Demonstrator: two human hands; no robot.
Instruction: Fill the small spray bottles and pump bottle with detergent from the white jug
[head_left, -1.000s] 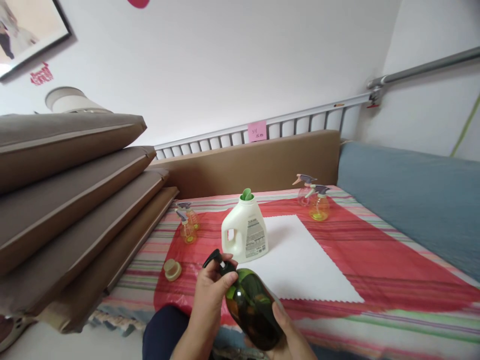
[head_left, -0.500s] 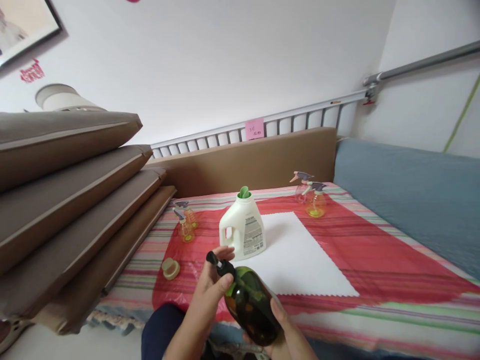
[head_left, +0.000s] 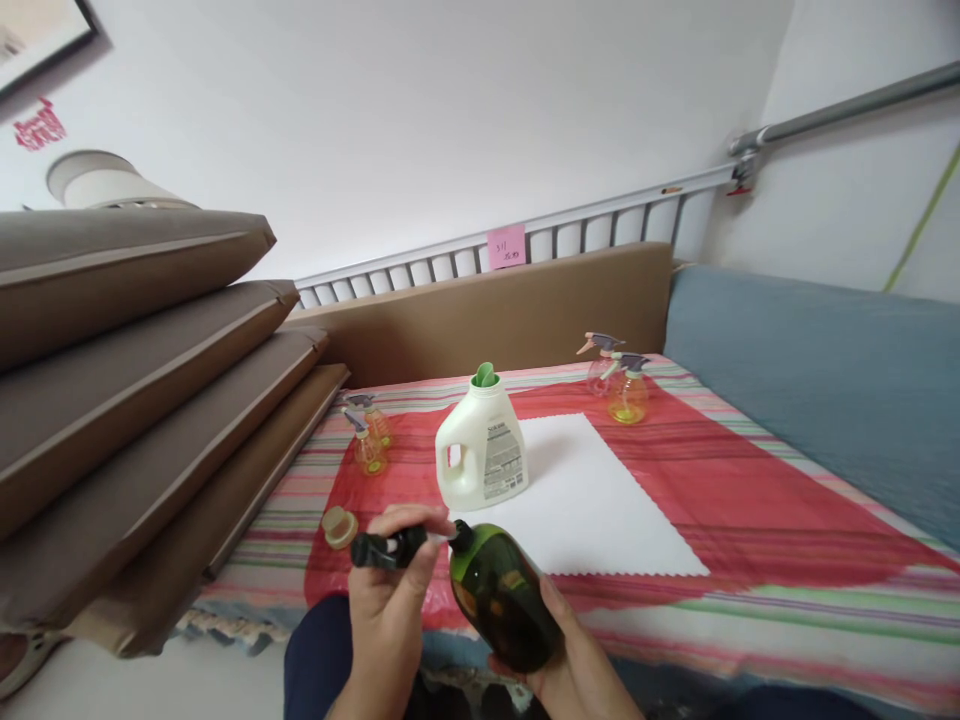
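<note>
My left hand (head_left: 394, 580) is closed around a black pump head (head_left: 390, 547), lifted just off the bottle's neck, with part of its pale tube showing at the opening. The dark green bottle (head_left: 504, 600) lies tilted in my right hand (head_left: 566, 640), its neck pointing up and left. My right fingers wrap its base from below and the side. Just beyond the bottle stands a white jug (head_left: 469, 455) with a handle, a printed label and a green spout, uncapped. A pale cap (head_left: 340, 527) rests to the left of my left hand.
A white sheet (head_left: 600, 500) lies on red film (head_left: 720, 460) over a striped cloth (head_left: 825, 640). Two spray bottles (head_left: 370, 450) stand at the left, two more (head_left: 627, 400) at the back right. Stacked brown cushions (head_left: 150, 420) rise on the left; a blue pad (head_left: 810, 370) lines the right.
My left hand has moved left and pulled the pump head away from the bottle's neck, which now shows. My right hand keeps the bottle tilted in nearly the same place.
</note>
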